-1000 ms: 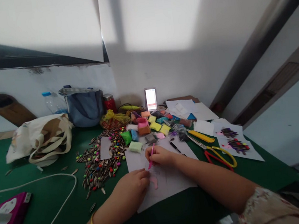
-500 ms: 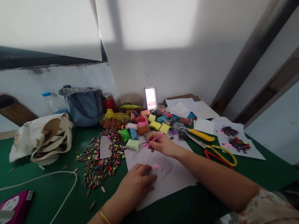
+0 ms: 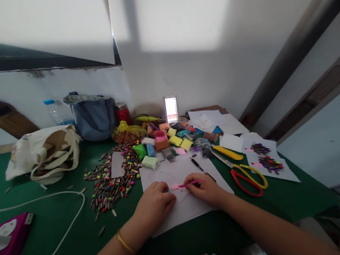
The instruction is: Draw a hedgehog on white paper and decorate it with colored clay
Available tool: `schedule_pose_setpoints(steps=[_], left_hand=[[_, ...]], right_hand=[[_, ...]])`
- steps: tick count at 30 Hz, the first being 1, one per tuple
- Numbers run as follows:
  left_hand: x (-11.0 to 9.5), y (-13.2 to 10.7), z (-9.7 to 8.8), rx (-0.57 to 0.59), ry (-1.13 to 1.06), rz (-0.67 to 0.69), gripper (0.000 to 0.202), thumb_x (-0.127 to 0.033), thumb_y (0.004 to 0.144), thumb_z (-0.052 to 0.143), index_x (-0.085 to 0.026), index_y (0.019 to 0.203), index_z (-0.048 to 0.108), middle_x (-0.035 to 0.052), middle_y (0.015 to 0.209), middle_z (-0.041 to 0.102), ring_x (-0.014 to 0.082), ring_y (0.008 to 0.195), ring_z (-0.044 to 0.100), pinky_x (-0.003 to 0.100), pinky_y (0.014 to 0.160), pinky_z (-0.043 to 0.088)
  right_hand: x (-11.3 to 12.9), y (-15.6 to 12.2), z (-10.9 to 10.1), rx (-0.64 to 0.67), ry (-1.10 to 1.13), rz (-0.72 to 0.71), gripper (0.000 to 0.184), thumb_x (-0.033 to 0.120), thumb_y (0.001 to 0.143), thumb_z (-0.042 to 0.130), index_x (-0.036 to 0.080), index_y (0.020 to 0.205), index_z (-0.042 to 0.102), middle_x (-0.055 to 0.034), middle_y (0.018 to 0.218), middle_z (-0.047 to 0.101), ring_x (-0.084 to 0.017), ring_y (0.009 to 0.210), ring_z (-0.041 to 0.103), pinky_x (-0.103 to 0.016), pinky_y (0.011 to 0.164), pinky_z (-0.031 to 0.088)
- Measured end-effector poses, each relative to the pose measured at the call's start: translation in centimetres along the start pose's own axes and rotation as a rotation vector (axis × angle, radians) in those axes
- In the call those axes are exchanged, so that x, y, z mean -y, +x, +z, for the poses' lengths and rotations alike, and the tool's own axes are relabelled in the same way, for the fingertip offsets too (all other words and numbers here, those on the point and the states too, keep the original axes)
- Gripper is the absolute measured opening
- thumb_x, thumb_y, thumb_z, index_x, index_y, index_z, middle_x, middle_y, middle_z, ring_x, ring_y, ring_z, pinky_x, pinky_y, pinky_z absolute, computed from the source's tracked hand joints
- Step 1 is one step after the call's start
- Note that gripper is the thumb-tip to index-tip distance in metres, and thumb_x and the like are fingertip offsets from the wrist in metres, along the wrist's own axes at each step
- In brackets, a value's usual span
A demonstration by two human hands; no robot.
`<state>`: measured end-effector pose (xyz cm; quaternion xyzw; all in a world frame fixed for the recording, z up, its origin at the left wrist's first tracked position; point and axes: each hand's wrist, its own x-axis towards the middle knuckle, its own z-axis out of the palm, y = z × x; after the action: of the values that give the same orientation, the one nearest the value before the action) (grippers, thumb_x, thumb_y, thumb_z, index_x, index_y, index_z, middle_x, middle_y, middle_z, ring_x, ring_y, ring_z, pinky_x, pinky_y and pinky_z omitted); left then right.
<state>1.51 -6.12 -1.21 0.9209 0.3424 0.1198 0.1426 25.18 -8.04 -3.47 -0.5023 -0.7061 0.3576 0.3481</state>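
Note:
My right hand [image 3: 207, 190] pinches a thin pink clay modelling tool [image 3: 190, 183]. The tool's tip meets a small flat piece of pink clay [image 3: 175, 187] on a white sheet of paper [image 3: 180, 214]. Faint pencil lines show on that sheet. Left of the clay, my left hand [image 3: 155, 199] rests on the paper, fingers loosely bent and thumb apart, with nothing visible in it. A black pen [image 3: 197, 164] lies on the sheet beyond my right hand.
Soft clay packets [image 3: 162, 144] are heaped behind the paper. Sunflower seeds [image 3: 110, 192] mixed with coloured pompoms spread to the left. Scissors [image 3: 246, 176], a yellow cutter [image 3: 228, 152] and seed-decorated sheets [image 3: 265, 159] lie right. Bags [image 3: 94, 118] and a phone [image 3: 171, 110] stand behind.
My right hand has come down and nearer, bringing the pink tool onto the clay. The pen on the paper is now uncovered. My left hand stays beside the clay, its fingers more bent.

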Motion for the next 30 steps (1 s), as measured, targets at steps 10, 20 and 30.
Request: schedule_pose_setpoints(steps=[10, 20, 30], left_hand=[[0.4, -0.7, 1.4, -0.132, -0.013, 0.011, 0.016, -0.025, 0.091, 0.058, -0.028, 0.094, 0.074, 0.0064, 0.104, 0.061, 0.0222, 0.095, 0.056, 0.037, 0.084, 0.046], [0.5, -0.7, 1.4, -0.114, 0.0, 0.003, 0.018, -0.027, 0.092, 0.057, -0.029, 0.096, 0.074, 0.0065, 0.106, 0.061, 0.0228, 0.097, 0.055, 0.038, 0.086, 0.046], [0.5, -0.7, 1.3, -0.102, 0.0, -0.003, 0.017, -0.027, 0.091, 0.058, -0.029, 0.097, 0.074, 0.0068, 0.107, 0.062, 0.0234, 0.099, 0.056, 0.039, 0.087, 0.046]], right_hand=[[-0.4, -0.1, 0.4, 0.015, -0.157, -0.068, 0.016, 0.015, 0.086, 0.054, 0.021, 0.092, 0.068, -0.004, 0.09, 0.068, -0.019, 0.085, 0.062, -0.031, 0.078, 0.047], [-0.4, -0.2, 0.5, 0.015, -0.237, -0.158, 0.017, 0.013, 0.086, 0.052, 0.02, 0.095, 0.066, -0.0053, 0.092, 0.068, -0.019, 0.086, 0.062, -0.031, 0.079, 0.047], [-0.3, -0.5, 1.6, 0.001, -0.433, -0.301, 0.018, 0.008, 0.084, 0.049, 0.018, 0.092, 0.061, -0.0066, 0.086, 0.064, -0.02, 0.08, 0.059, -0.031, 0.074, 0.046]])
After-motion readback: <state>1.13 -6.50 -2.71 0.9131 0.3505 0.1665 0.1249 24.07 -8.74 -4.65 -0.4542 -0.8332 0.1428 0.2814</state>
